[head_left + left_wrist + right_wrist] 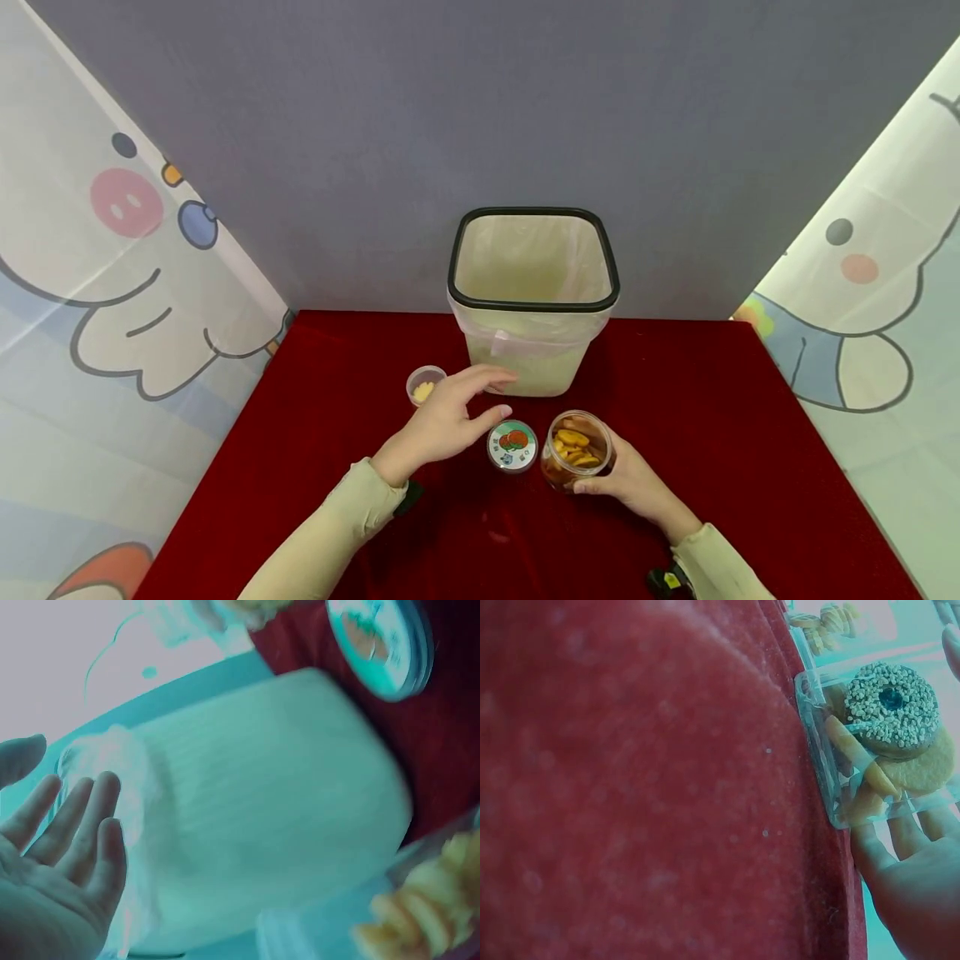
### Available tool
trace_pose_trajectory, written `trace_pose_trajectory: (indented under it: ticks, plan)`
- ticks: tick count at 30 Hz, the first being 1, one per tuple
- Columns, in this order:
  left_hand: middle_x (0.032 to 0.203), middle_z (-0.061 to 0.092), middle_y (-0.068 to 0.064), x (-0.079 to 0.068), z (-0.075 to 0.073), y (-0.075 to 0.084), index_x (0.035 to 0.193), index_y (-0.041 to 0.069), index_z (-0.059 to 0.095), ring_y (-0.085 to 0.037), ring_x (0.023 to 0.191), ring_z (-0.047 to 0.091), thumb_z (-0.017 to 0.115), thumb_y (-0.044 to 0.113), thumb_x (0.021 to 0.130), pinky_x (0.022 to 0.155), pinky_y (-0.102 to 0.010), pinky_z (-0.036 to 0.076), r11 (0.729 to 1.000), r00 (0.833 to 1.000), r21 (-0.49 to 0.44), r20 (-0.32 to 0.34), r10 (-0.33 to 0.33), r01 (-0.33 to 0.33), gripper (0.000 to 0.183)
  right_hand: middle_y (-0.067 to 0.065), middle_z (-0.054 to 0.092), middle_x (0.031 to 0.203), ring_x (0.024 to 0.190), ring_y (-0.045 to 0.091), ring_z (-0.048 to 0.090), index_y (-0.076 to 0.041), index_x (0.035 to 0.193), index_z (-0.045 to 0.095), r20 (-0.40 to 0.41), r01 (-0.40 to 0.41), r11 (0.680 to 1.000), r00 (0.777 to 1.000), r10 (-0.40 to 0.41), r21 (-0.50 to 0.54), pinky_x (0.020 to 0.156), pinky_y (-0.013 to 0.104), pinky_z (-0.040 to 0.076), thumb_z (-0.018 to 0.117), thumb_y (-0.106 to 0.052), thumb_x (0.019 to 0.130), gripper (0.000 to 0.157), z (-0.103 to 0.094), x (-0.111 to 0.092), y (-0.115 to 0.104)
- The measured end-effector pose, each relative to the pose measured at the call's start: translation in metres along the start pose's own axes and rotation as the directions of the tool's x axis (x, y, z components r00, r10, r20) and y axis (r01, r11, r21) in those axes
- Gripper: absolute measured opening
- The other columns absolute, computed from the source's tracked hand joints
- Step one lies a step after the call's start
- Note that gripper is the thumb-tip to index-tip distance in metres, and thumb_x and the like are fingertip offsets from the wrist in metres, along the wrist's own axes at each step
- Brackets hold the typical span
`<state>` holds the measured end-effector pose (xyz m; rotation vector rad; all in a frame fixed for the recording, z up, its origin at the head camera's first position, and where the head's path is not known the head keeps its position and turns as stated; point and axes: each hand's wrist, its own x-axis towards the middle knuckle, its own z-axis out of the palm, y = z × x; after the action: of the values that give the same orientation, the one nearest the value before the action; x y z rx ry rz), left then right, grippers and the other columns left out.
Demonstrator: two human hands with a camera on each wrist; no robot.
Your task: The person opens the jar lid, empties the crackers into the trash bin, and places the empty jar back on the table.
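Right below our left thumb lies the printed lid (pixel 512 446), round and face up, so it offers no long axis to line up with; we judge that narrow relation, thumb to near rim, to be the one that counts. Our left hand (pixel 446 417) is clearly the nearer; its fingers are straight and spread wide, holding nothing, and reach past the lid toward the bin (pixel 525 367); whether the thumb touches the lid we cannot tell.

Just to the lid's right stands the open clear jar (pixel 557 475), mouth upward, with yellow slices (pixel 573 437) inside; our right hand (pixel 637 483) grips it from the right, thumb on the near side and fingers behind; a slim gap separates jar and lid. Beyond our left wrist sits a small cup (pixel 423 374), partly hidden by that hand; all of these are over the red cloth (pixel 345 375).
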<state>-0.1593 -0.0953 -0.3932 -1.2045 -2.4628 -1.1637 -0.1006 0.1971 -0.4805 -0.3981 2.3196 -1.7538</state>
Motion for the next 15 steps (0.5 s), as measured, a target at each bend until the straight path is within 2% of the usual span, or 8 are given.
trace_pose_trajectory:
  ticks: [3, 5, 7, 10, 15]
  plan:
    - [0.125, 0.055, 0.007, 0.004, -0.011, 0.001, 0.125, 0.022, 0.057, -0.008, 0.102, 0.058, 0.063, 0.024, 0.090, 0.084, -0.026, 0.048, 0.996, 0.991, 0.068, -0.118, 0.059, -0.051, 0.036, 0.001, 0.048, 0.136, 0.120, 0.022, 0.047, -0.021, 0.141, 0.038, -0.007, 0.007, 1.000, 1.000, -0.007, -0.004, 0.097, 0.022, 0.036, 0.083, -0.012, 0.070, 0.084, 0.000, 0.002, 0.014]
    - [0.122, 0.057, 0.005, 0.006, -0.017, 0.000, 0.122, 0.017, 0.060, -0.009, 0.096, 0.059, 0.064, 0.020, 0.090, 0.071, -0.020, 0.048, 0.991, 0.978, 0.115, -0.187, 0.094, -0.073, 0.033, -0.001, 0.047, 0.136, 0.120, 0.020, 0.047, -0.024, 0.141, 0.038, -0.010, 0.009, 1.000, 1.000, -0.009, -0.008, 0.097, 0.021, 0.035, 0.083, -0.013, 0.070, 0.085, -0.001, 0.003, 0.023]
    - [0.117, 0.059, 0.005, 0.007, -0.022, 0.000, 0.120, 0.014, 0.061, -0.007, 0.087, 0.059, 0.063, 0.019, 0.090, 0.058, -0.015, 0.044, 0.984, 0.963, 0.166, -0.245, 0.108, -0.068, 0.031, -0.003, 0.047, 0.136, 0.121, 0.018, 0.046, -0.028, 0.141, 0.036, -0.011, 0.019, 1.000, 1.000, -0.019, -0.012, 0.097, 0.020, 0.035, 0.083, -0.014, 0.070, 0.087, -0.002, 0.004, 0.030]
    - [0.112, 0.061, 0.003, 0.009, -0.029, -0.001, 0.119, 0.012, 0.062, -0.006, 0.082, 0.059, 0.061, 0.021, 0.090, 0.045, -0.015, 0.036, 0.972, 0.946, 0.231, -0.306, 0.104, -0.032, 0.030, -0.003, 0.046, 0.137, 0.122, 0.018, 0.046, -0.028, 0.142, 0.035, -0.012, 0.028, 0.999, 1.000, -0.028, -0.019, 0.098, 0.020, 0.034, 0.084, -0.014, 0.069, 0.088, -0.002, 0.003, 0.029]
    - [0.112, 0.063, 0.003, 0.015, -0.040, -0.003, 0.122, 0.014, 0.060, -0.011, 0.084, 0.063, 0.059, 0.029, 0.090, 0.053, -0.024, 0.048, 0.930, 0.926, 0.357, -0.372, 0.060, 0.083, 0.036, -0.004, 0.046, 0.138, 0.124, 0.018, 0.044, -0.030, 0.142, 0.035, -0.015, 0.039, 0.999, 0.999, -0.039, -0.036, 0.099, 0.019, 0.032, 0.085, -0.017, 0.068, 0.090, -0.002, 0.004, 0.028]
